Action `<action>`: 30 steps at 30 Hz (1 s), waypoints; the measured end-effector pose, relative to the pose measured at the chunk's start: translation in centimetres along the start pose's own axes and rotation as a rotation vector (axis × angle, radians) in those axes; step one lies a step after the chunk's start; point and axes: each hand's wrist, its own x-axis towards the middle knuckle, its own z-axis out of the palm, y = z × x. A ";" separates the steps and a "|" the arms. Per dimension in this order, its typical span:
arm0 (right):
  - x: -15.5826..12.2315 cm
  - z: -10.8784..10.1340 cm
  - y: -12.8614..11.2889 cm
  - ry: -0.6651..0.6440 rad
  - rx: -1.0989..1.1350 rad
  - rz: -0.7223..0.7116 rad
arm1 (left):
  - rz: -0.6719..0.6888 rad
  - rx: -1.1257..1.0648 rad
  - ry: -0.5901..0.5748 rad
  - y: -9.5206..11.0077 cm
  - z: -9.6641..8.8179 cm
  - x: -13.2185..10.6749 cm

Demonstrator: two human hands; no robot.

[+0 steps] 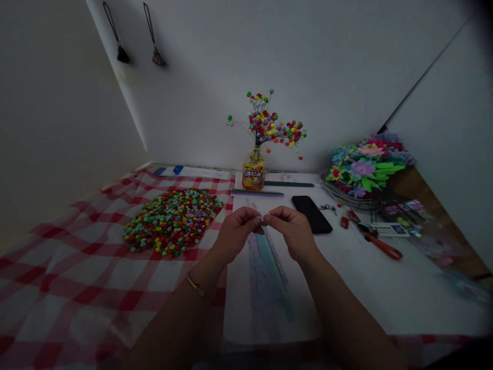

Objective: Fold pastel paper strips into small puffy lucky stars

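Observation:
My left hand [235, 232] and my right hand [292, 231] meet fingertip to fingertip above the table, both pinched on a thin pale paper strip [263, 220] held between them. Below my hands lies a bundle of long pastel paper strips [269, 272] on a white sheet. A heap of small colourful folded paper stars [171, 221] rests on the red checked cloth to the left of my left hand. A thin gold bracelet circles my left wrist.
A jar with a yellow label [253, 174] holds wire stems tipped with coloured stars. A black phone [311, 213] lies right of my hands. Further right are red-handled scissors [379, 244], small packets and a basket of paper flowers [364, 167]. More strips [257, 193] lie by the jar.

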 end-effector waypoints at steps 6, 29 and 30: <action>0.0 -0.1 0.4 0.036 -0.184 -0.097 | 0.033 0.028 -0.016 -0.2 -0.2 0.0; -0.8 0.4 -0.9 0.086 -0.586 -0.553 | 0.024 -0.244 0.036 -1.0 -0.1 0.1; -0.8 0.4 -0.8 0.104 -0.645 -0.608 | -0.019 -0.308 0.032 -1.1 0.0 0.1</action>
